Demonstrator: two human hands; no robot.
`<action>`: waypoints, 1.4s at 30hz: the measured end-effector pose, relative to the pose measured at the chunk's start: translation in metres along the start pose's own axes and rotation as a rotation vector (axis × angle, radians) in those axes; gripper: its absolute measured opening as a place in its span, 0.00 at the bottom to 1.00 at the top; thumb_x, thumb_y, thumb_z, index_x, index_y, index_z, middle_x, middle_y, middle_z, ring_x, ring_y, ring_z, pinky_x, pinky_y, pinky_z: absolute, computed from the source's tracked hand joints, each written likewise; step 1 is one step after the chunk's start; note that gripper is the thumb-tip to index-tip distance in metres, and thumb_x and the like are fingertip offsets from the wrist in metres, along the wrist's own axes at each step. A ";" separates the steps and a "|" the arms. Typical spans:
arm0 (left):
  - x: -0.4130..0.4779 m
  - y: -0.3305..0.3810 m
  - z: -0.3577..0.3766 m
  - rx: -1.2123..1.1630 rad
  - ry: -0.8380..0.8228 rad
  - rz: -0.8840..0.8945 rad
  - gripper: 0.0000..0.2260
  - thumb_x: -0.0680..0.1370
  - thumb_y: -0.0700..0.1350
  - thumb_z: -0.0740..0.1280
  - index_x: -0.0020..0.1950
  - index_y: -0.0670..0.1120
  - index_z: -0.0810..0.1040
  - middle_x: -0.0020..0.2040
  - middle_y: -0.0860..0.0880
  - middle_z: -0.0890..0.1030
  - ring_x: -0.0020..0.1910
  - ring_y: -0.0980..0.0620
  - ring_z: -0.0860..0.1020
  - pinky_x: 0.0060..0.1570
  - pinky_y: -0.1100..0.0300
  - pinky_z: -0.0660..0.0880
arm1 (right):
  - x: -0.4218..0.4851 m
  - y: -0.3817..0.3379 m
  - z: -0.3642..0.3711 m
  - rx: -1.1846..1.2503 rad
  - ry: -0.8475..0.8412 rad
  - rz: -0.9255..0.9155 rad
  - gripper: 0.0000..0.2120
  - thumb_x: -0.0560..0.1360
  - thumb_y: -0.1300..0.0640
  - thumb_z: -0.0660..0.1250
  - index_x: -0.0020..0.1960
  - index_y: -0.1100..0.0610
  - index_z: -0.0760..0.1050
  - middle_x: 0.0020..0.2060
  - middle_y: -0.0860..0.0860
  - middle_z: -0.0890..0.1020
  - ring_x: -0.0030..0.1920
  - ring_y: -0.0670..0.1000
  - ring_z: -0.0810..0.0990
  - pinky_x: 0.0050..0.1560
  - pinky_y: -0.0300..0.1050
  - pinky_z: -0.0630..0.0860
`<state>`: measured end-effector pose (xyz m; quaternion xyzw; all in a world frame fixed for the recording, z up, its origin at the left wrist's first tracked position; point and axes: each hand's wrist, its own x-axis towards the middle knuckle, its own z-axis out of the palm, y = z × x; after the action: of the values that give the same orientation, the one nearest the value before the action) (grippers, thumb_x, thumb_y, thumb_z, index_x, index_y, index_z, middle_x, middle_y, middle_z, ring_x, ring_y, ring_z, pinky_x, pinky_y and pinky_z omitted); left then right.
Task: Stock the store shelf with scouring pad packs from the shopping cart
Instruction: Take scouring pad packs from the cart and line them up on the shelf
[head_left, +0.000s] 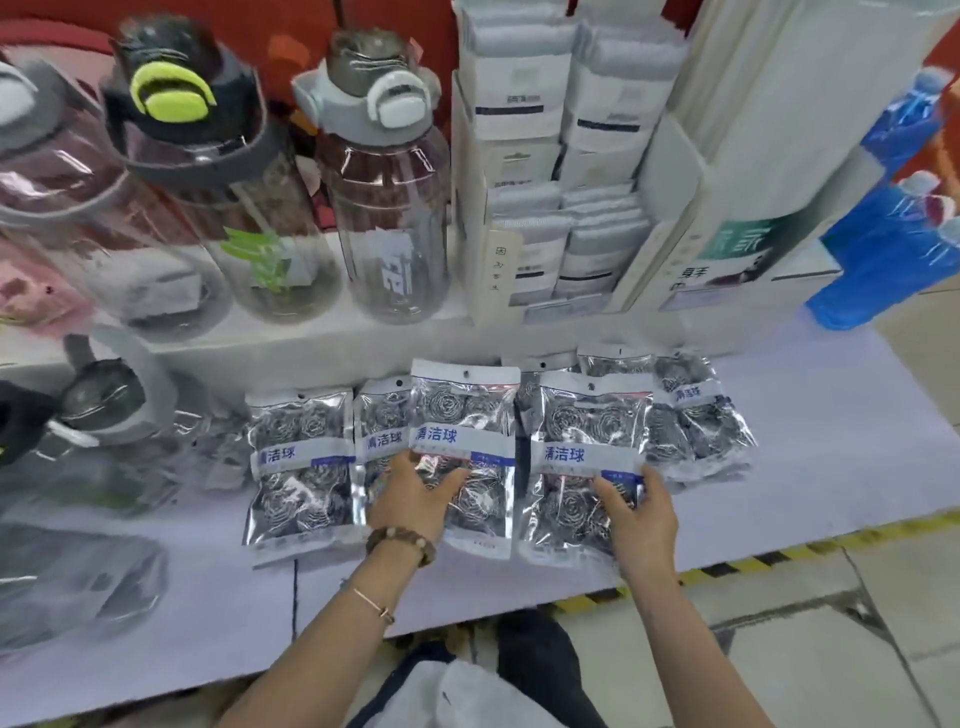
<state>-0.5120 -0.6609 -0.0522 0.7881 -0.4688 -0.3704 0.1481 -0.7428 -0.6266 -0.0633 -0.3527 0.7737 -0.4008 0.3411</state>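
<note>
Light is bright and even, with no single source to make out. The white shelf (831, 441) reads pale lilac, slightly washed out. Shadows are soft and thin, only at the edges of the scouring pad packs (462, 415). Their foil throws patchy glare. The centre is fairly sharp and the print legible. The left side is smeared, the water bottles (218, 208) blurred and blocky. Wide-angle bend is strong at the edges: the shelf front slants and the floor tiles (857, 623) tilt.

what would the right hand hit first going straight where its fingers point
The right hand grips a scouring pad pack; straight on, it probably meets the rear packs lying just behind, depth unclear.
</note>
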 end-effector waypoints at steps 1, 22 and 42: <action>0.004 0.005 0.004 0.005 0.001 -0.017 0.29 0.72 0.61 0.66 0.64 0.45 0.64 0.45 0.49 0.79 0.36 0.50 0.76 0.34 0.60 0.73 | 0.012 -0.002 0.001 -0.018 -0.023 -0.002 0.28 0.73 0.52 0.71 0.70 0.57 0.66 0.58 0.49 0.75 0.59 0.51 0.73 0.63 0.52 0.71; 0.030 0.049 0.080 -0.044 0.184 -0.283 0.29 0.71 0.57 0.69 0.64 0.42 0.65 0.51 0.47 0.77 0.50 0.47 0.77 0.46 0.55 0.75 | 0.134 -0.008 0.016 -0.482 -0.321 -0.223 0.27 0.76 0.48 0.66 0.70 0.59 0.66 0.57 0.58 0.75 0.61 0.58 0.71 0.53 0.47 0.70; 0.037 0.048 0.116 0.700 -0.084 0.189 0.32 0.79 0.59 0.49 0.75 0.46 0.38 0.75 0.43 0.36 0.74 0.42 0.37 0.71 0.43 0.40 | 0.115 0.007 0.031 -1.093 -0.580 -0.581 0.31 0.79 0.39 0.36 0.69 0.54 0.64 0.69 0.59 0.70 0.69 0.63 0.67 0.63 0.64 0.64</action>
<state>-0.6159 -0.7041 -0.1197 0.7282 -0.6438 -0.2043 -0.1164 -0.7793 -0.7296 -0.1114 -0.7608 0.6162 0.0827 0.1863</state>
